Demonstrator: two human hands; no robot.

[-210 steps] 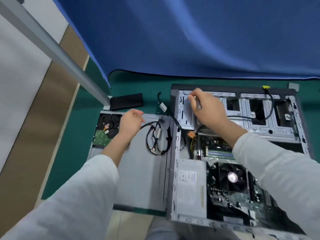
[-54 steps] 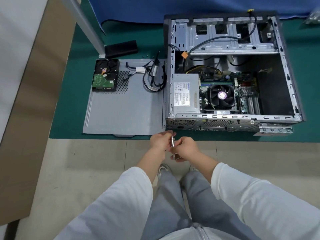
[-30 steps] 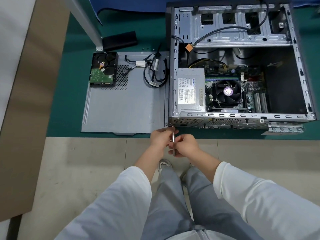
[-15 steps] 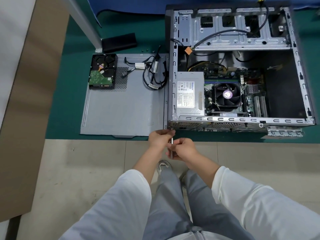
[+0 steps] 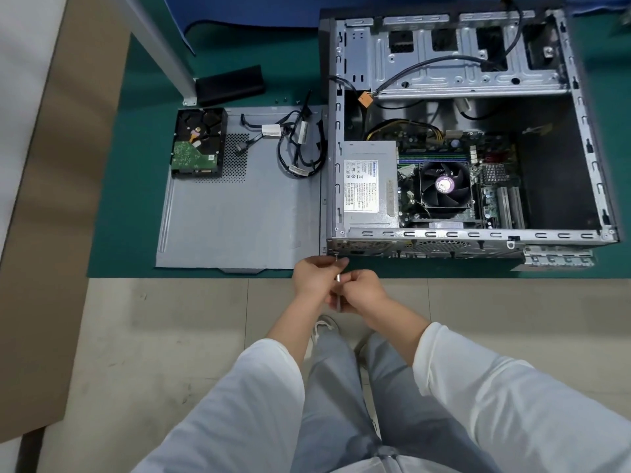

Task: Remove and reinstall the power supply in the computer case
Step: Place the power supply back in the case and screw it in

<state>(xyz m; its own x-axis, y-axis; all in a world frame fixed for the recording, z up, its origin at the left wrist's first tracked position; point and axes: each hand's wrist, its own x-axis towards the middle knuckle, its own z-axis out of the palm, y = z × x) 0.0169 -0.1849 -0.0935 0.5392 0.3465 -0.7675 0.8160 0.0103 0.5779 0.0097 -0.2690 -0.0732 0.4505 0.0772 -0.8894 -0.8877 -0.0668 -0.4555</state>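
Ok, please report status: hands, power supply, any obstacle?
Both hands, left hand and right hand, on screwdriver at rear corner. Power supply seated in case. No obstacle seen.

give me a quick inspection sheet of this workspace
surface: green mat on the floor, side panel lying flat on it
job's things: power supply seated in the open computer case; screwdriver tip at the case's rear corner
clutter: hard drive on the panel; black box behind it
grippers: left hand pinches the shaft, right hand grips the handle
cables: loose bundle on the panel
surroundings: blue cloth, metal post
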